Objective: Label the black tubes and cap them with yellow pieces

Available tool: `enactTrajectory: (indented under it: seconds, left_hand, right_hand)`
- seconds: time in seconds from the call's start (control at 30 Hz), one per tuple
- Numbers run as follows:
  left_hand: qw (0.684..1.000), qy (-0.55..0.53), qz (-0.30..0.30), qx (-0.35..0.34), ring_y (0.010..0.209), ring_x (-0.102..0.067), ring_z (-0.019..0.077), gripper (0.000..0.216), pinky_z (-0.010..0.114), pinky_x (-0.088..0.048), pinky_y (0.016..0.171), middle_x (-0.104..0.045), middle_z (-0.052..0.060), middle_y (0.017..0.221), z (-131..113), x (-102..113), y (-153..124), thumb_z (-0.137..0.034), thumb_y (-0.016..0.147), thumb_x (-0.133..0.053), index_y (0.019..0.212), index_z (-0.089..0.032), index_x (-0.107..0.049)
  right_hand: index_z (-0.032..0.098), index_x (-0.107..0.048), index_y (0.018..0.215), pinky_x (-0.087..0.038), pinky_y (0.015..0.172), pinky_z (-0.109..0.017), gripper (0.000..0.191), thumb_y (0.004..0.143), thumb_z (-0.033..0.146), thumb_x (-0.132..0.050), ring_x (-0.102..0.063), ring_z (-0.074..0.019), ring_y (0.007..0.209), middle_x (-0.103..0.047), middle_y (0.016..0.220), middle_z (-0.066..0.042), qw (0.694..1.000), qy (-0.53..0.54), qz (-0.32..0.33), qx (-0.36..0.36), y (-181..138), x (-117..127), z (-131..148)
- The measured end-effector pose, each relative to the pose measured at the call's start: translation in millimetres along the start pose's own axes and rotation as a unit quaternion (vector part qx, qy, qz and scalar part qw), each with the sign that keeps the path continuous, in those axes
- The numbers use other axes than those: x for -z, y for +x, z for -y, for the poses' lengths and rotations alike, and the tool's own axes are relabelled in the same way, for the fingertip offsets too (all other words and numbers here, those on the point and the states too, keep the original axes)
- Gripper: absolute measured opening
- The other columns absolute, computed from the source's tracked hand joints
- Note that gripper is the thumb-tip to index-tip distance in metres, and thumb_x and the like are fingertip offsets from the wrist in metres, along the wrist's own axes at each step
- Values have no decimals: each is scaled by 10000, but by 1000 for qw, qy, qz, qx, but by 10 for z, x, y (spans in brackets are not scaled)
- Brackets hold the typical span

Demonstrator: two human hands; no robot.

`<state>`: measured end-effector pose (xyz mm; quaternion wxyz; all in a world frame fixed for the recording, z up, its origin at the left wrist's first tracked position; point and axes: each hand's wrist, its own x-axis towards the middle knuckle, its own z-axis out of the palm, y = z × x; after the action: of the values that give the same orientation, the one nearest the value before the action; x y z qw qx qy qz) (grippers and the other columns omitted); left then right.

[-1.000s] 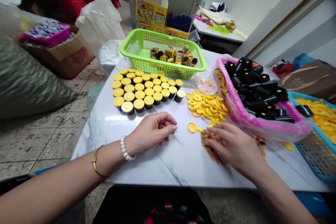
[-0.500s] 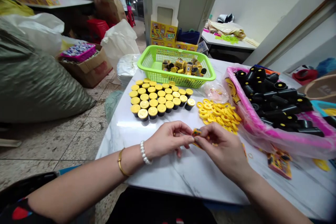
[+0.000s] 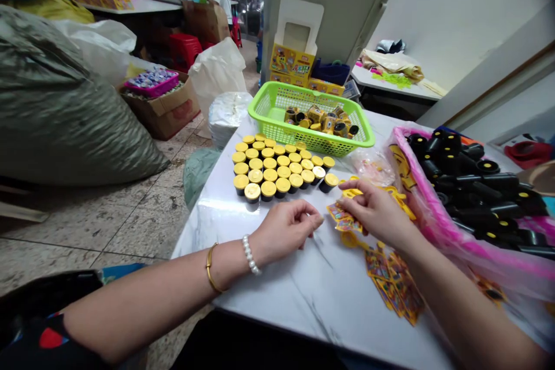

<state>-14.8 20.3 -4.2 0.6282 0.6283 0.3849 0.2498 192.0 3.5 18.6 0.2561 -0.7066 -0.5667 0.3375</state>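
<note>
My left hand (image 3: 288,228), with a pearl bracelet and a gold bangle at its wrist, hovers above the table with thumb and fingers curled together. Whatever it may hold is too small to make out. To its right, my right hand (image 3: 377,208) pinches a few small printed yellow cards (image 3: 344,218) at the near side of the yellow plastic rings (image 3: 401,201). More printed cards (image 3: 393,283) lie fanned out below my right forearm. Rows of small black cups with yellow lids (image 3: 269,175) stand upright beyond my left hand.
A green basket (image 3: 277,134) with yellow-wrapped black pieces stands at the back. On the right, a pink plastic-lined bin (image 3: 422,185) is full of black cylinders. A large sack (image 3: 78,104) and a carton (image 3: 167,113) sit on the left; a person works farther off.
My hands have moved apart. They were together at a small printed piece; now my right hand is at the cards by the rings. The view has swung slightly left.
</note>
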Motion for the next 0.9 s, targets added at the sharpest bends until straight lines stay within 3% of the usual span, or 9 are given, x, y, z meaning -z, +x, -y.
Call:
enactTrajectory:
  seconds: [0.13, 0.27, 0.4, 0.5, 0.57, 0.7, 0.8, 0.9]
  left_hand:
    - [999, 24, -9, -40, 461, -513, 85, 192, 203, -400, 491, -589, -36, 596, 26, 12, -6, -344, 852, -615, 918, -166, -649]
    - [995, 58, -34, -70, 497, -512, 89, 169, 199, -391, 494, -592, -28, 612, 31, 30, -10, -324, 845, -634, 894, -164, -661]
    - [989, 91, -87, -82, 536, -521, 97, 160, 199, -389, 500, -607, -11, 651, 21, 35, -11, -310, 846, -629, 890, -164, -674]
    - [986, 99, -112, -78, 558, -541, 107, 180, 202, -397, 508, -611, -8, 658, 31, 26, -2, -312, 842, -631, 937, -162, -662]
    - [984, 98, -120, -86, 560, -538, 109, 207, 204, -399, 510, -606, -11, 658, 40, 19, 0, -317, 837, -641, 971, -160, -650]
    - [978, 73, -141, -139, 561, -517, 99, 237, 206, -410, 524, -594, -9, 679, 27, 8, -45, -318, 851, -637, 1020, -153, -627]
    - [979, 70, -113, -156, 550, -500, 90, 249, 200, -400, 517, -591, -5, 664, -5, -12, -102, -357, 862, -635, 1001, -150, -641]
    - [991, 51, -51, -114, 517, -476, 81, 311, 194, -369, 487, -596, -10, 640, -30, -37, -127, -393, 830, -677, 1017, -146, -657]
  right_hand:
    - [167, -697, 1059, -365, 510, -281, 409, 776, 460, -662, -585, -188, 509, -622, 533, 6, 977, -180, -113, 25, 312, 10, 9]
    - [180, -733, 911, -370, 576, -289, 276, 763, 405, -672, -609, -206, 597, -633, 559, -7, 965, -224, -130, 50, 297, -53, 86]
    - [206, -729, 932, -344, 527, -259, 266, 773, 412, -672, -551, -154, 499, -586, 504, 38, 978, -190, -49, 74, -5, -124, 126]
    - [218, -705, 1105, -338, 505, -245, 399, 776, 444, -695, -521, -135, 474, -571, 508, 56, 984, -155, 8, 83, -173, -149, 91]
    - [211, -671, 1188, -346, 506, -244, 466, 801, 471, -678, -510, -132, 480, -564, 523, 55, 988, -132, 0, 78, -219, -117, 28]
    - [194, -660, 1180, -374, 515, -245, 415, 866, 462, -612, -509, -131, 540, -584, 612, 22, 997, -50, -13, 50, -292, 34, -108]
    - [183, -646, 1175, -394, 516, -242, 404, 870, 448, -628, -497, -123, 564, -587, 674, 8, 997, 52, 43, 47, -409, 92, -108]
    - [205, -640, 1194, -436, 551, -245, 380, 878, 416, -643, -530, -126, 608, -598, 722, -3, 987, 120, 72, 74, -537, 47, -13]
